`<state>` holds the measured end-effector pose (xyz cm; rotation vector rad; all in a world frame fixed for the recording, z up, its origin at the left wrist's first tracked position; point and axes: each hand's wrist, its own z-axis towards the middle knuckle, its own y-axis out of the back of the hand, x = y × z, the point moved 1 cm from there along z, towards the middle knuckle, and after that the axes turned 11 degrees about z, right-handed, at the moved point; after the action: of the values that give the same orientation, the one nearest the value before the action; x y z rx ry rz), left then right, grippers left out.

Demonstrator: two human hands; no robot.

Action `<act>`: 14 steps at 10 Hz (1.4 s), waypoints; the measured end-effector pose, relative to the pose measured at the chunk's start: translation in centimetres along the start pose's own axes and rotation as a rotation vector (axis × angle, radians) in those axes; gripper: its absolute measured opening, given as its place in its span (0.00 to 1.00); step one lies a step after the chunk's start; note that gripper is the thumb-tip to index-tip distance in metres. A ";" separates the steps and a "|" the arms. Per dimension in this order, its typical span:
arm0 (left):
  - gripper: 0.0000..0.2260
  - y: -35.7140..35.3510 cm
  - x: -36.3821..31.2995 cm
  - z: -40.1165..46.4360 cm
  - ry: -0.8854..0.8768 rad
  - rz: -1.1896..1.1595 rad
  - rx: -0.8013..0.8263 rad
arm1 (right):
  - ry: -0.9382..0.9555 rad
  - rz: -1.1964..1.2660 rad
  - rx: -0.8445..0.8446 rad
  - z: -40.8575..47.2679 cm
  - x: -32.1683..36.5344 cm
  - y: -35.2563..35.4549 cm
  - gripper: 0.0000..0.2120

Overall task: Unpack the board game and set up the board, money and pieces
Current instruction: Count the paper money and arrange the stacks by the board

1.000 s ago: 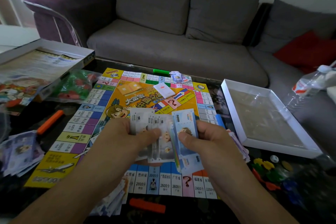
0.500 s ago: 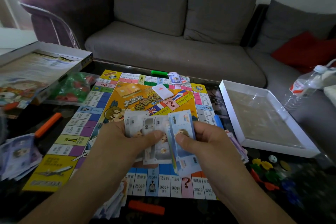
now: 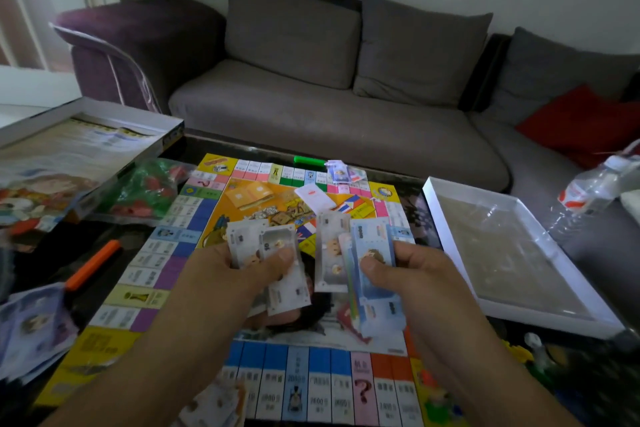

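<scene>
The colourful game board (image 3: 166, 263) lies unfolded on the dark table. Above its middle, my left hand (image 3: 239, 270) pinches a few grey-white play-money notes (image 3: 273, 253) under its thumb. My right hand (image 3: 408, 270) grips a thicker stack of notes (image 3: 372, 284) with a light blue one on top. The two bundles are held a little apart. A white card deck (image 3: 313, 197) and a small pile of notes (image 3: 341, 173) rest on the board's far side. More notes (image 3: 31, 329) lie at the table's left edge, and another pile (image 3: 214, 402) sits under my left forearm.
The box lid (image 3: 69, 156) sits at the left, beside a bag of green and red pieces (image 3: 145, 194). The white box tray (image 3: 502, 253) stands at the right. An orange bar (image 3: 93, 263) and a green bar (image 3: 308, 160) lie near the board. Coloured tokens (image 3: 530, 354) lie lower right; behind stands a grey sofa (image 3: 329, 114).
My hands have drawn apart, splitting the notes into two bundles: grey-white ones moved left with my left hand, the blue-topped stack stayed in my right. The camera tilted forward.
</scene>
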<state>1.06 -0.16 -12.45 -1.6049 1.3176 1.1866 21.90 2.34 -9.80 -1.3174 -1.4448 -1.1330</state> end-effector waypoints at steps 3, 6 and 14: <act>0.10 3.2 -4.5 6.0 -0.118 0.066 -0.022 | -0.022 -0.323 -0.255 20.8 5.3 1.2 0.10; 0.46 4.6 -2.8 11.0 -0.128 0.261 -0.117 | -0.052 -0.541 -0.260 33.5 4.5 -2.1 0.21; 0.06 0.5 -1.7 -1.3 -0.012 0.106 0.208 | 0.024 0.106 0.174 -2.0 0.4 -3.8 0.17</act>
<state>0.79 -0.95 -10.46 -1.3922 1.4822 1.0808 18.16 0.39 -9.21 -1.2388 -1.4054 -0.9293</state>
